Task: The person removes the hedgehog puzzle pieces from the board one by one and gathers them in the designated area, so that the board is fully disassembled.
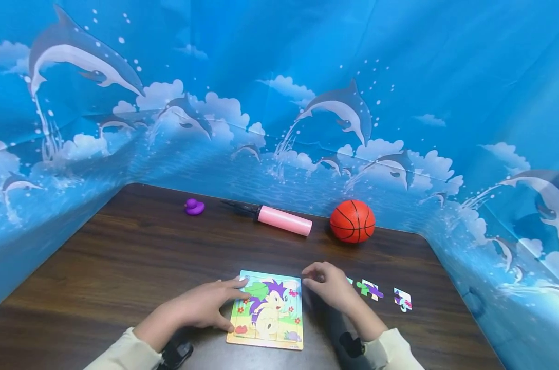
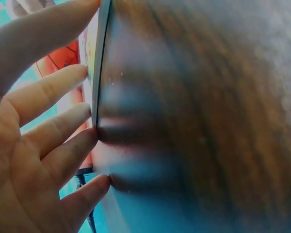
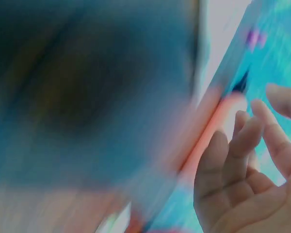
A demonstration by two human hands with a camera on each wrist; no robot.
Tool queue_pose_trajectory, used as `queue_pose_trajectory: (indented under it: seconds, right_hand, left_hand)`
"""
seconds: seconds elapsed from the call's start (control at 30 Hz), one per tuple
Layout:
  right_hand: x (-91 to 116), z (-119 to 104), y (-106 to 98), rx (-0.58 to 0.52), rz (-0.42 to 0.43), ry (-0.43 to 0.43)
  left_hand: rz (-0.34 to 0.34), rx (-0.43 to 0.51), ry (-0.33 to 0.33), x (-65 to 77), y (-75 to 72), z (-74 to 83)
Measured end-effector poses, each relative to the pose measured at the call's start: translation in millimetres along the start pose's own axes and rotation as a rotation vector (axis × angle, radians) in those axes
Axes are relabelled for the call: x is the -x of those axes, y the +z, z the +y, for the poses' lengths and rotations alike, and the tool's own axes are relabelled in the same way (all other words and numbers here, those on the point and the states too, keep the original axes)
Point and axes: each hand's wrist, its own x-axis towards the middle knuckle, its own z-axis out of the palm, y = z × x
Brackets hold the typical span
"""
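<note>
A square jigsaw puzzle (image 1: 277,313) with a purple-spiked hedgehog picture lies on the table, its middle showing a pale, cream area. My left hand (image 1: 207,304) rests at its left side, fingers spread, with fingertips and thumb on the border. In the left wrist view, the left hand (image 2: 53,116) has straight fingers along the board's edge (image 2: 102,63). Just right of the board's upper corner is my right hand (image 1: 330,288), fingers loosely bent. Nothing shows between the fingers of the right hand (image 3: 252,170) in the right wrist view.
To the right lie loose puzzle pieces, a green and purple one (image 1: 372,289) and another (image 1: 403,299); one more peeks from behind the right hand. Along the back sit a purple rubber duck (image 1: 194,206), a pink hand pump (image 1: 284,220) and a small basketball (image 1: 352,221).
</note>
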Motion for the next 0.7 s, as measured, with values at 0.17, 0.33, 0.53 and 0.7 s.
queue_pose_trajectory:
  seconds: [0.17,0.33,0.53,0.7]
  right_hand:
    - [-2,-48,41,-0.004,-0.193,-0.141]
    - [-2,-70,64,0.057,-0.258,-0.15]
    - [-1,-78,75,0.151,-0.244,-0.098]
    - [0,-80,76,0.146,-0.24,-0.093]
  left_hand:
    - [0.023,0.025,-0.001,1.0,-0.4,1.4]
    - [0.037,0.027,0.015,1.1,0.5,3.2]
    - [0.039,0.016,0.033,2.6,1.6,3.0]
    - [0.052,0.0,0.022,5.2,2.6,3.2]
